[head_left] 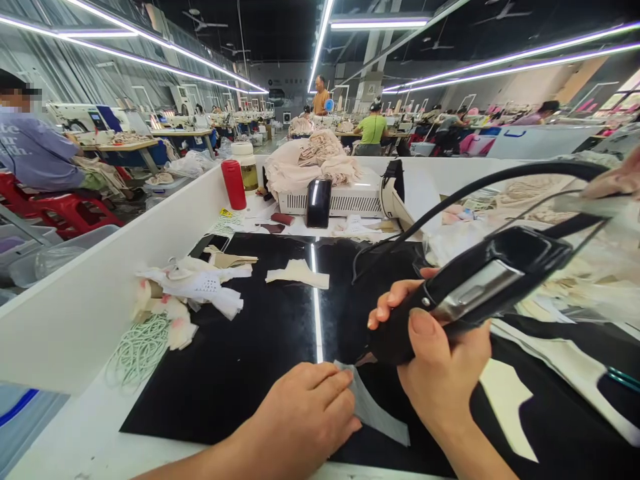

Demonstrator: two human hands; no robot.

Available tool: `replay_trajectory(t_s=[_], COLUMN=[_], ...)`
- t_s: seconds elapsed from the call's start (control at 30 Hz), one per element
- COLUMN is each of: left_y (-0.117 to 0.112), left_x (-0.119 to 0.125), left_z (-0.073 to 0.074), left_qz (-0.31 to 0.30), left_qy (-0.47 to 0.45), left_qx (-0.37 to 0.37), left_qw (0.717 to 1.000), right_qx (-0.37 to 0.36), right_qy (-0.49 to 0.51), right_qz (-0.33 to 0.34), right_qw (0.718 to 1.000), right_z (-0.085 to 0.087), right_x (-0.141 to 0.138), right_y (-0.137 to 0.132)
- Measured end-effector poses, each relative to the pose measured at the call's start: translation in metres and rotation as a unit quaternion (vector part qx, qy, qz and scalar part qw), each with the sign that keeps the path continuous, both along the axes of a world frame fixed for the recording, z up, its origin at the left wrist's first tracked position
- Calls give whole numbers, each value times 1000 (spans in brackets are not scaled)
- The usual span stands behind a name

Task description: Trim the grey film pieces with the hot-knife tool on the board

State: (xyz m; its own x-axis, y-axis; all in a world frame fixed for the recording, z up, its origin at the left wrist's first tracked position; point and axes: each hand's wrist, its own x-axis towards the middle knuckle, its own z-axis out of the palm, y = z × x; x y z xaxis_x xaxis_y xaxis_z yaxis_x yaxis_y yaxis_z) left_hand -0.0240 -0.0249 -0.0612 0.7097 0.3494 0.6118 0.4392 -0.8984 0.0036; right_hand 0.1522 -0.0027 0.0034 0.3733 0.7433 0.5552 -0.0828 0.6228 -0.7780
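Observation:
A black corded hand-held tool (465,293) with a silver lever is in my right hand (445,367), fingers and thumb wrapped round its body. Its narrow tip points down and left, close to a thin grey curved fabric piece (377,407) on the black mat (240,387); whether they touch I cannot tell. With bent fingers held together, my left hand (310,413) presses the upper left end of that piece, partly covering it. A cream fabric cut-out (299,273) lies farther back. Another cream piece (507,400) is right of my right wrist.
White fabric scraps (200,283) and pale green cord (143,343) lie at left. Behind the mat stand a dark phone (319,203), a vented white box (355,200) and a red bottle (233,185). The tool's cable (480,180) arches right, near another hand (617,177). Bagged fabric (580,267) lies beneath.

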Motion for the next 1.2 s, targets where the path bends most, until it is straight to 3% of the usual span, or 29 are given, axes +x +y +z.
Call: replay_trajectory(t_s=[0.57, 1.2], left_y=[1, 1], left_x=[-1, 0], left_z=[-1, 1], left_qz=[-7, -3], left_qy=[-14, -9], left_qx=[3, -1], left_qw=[1000, 1000], right_qx=[-17, -7], right_qy=[1, 42], right_qz=[-15, 24], right_qw=[1000, 999], right_z=[2, 3], right_x=[-4, -14], right_y=[1, 3])
